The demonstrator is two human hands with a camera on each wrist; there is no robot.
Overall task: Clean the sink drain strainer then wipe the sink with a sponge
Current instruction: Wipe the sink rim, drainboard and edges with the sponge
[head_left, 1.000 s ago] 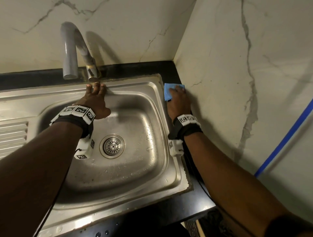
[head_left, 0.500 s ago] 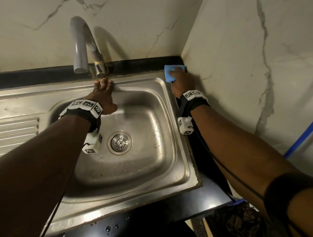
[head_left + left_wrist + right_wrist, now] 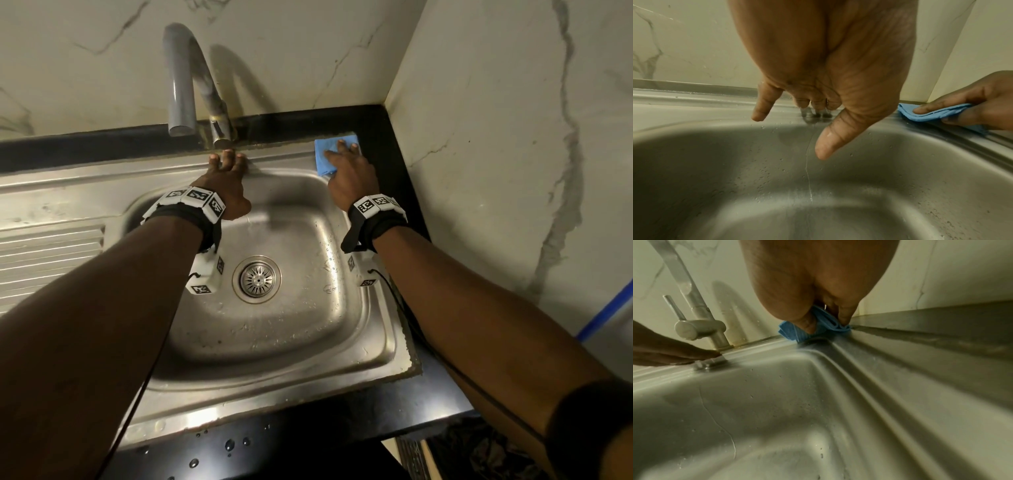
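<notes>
The round metal drain strainer (image 3: pixel 257 279) sits in the bottom of the stainless steel sink (image 3: pixel 102 185), uncovered. My right hand (image 3: pixel 342 154) holds a folded blue sponge cloth (image 3: pixel 323 161) down on the sink's back right corner rim. The thumb and fingers pinch its folds (image 3: pixel 793 334). My left hand (image 3: pixel 228 161) rests with straight fingers on the back rim, just in front of the faucet base, and holds nothing. In the left wrist view its fingertips (image 3: pixel 818 107) touch the wet rim, with the sponge cloth (image 3: pixel 937 113) off to the right.
A curved grey faucet (image 3: pixel 181 78) with a side lever (image 3: pixel 674 308) stands behind the basin. Marble walls close in at the back and right. A ribbed drainboard (image 3: pixel 48 253) lies to the left, and a black counter (image 3: pixel 308 442) with water drops runs along the front. Droplets speckle the basin.
My right hand slid the blue sponge cloth along the right rim to the back right corner. My left hand stayed on the back rim by the faucet.
</notes>
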